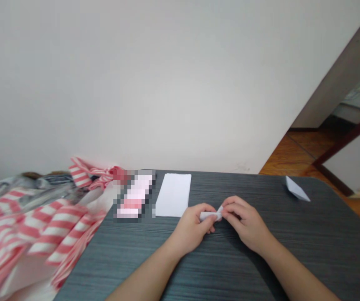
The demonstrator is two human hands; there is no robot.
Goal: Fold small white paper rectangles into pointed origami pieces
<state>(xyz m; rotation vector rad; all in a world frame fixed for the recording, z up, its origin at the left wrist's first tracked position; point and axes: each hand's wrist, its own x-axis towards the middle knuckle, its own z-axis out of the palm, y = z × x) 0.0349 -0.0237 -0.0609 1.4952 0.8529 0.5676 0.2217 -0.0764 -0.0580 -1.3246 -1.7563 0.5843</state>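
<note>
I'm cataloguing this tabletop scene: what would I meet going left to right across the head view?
Red-and-white striped cloth → flat white rectangular paper → left hand → small folded white paper → right hand → separate folded white paper piece.

The held paper (pixel 204 216) is white, the tabletop (pixel 217 269) dark grey with streaks, the cloth (pixel 51 228) red-and-white striped.

- A home, by the look of it, probably a bedroom or living room
- Red-and-white striped cloth (pixel 51 225) heaped loosely with other rumpled fabrics (pixel 39 192) beside a dark wood-grain table (pixel 330 238)
- Plain pale wall (pixel 173 83) directly behind
- Glossy wood-look floor (pixel 288 152) running through an opening at right
</note>
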